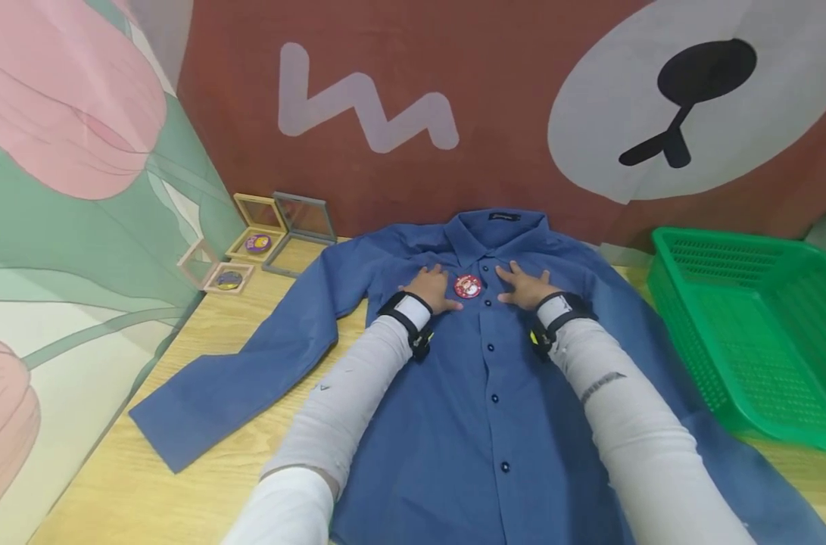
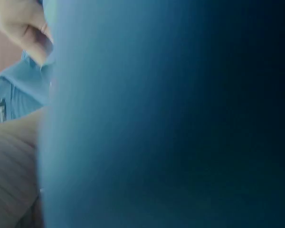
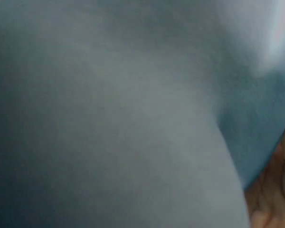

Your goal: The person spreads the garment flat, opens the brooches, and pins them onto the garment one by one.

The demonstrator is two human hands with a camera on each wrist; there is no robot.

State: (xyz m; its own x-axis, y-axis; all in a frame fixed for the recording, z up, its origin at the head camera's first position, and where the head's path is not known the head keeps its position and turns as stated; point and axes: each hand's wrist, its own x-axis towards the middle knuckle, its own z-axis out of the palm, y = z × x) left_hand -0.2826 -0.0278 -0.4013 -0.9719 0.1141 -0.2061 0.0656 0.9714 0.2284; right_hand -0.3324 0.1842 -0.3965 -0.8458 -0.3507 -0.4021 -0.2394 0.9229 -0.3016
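A blue button-up shirt [image 1: 447, 431] lies spread face up, its collar towards the wall and one sleeve stretched out to the left. On its chest, left of the button line, sits a round red badge [image 1: 467, 286]. My left hand [image 1: 431, 289] rests on the cloth just left of the badge, fingers spread. To the badge's right, my right hand [image 1: 525, 287] also lies on the shirt with its fingers apart. Blurred blue cloth [image 2: 133, 114] fills most of the left wrist view. The right wrist view is mostly blurred cloth too, with part of a hand at its lower right edge.
Left of the collar stand three open hinged frames: a yellow one [image 1: 234, 244] around a purple badge [image 1: 258, 243], an unfilled grey one [image 1: 269, 265], and a pale one [image 1: 246, 281] around a dark badge [image 1: 229, 280]. A green basket [image 1: 699, 356] stands right.
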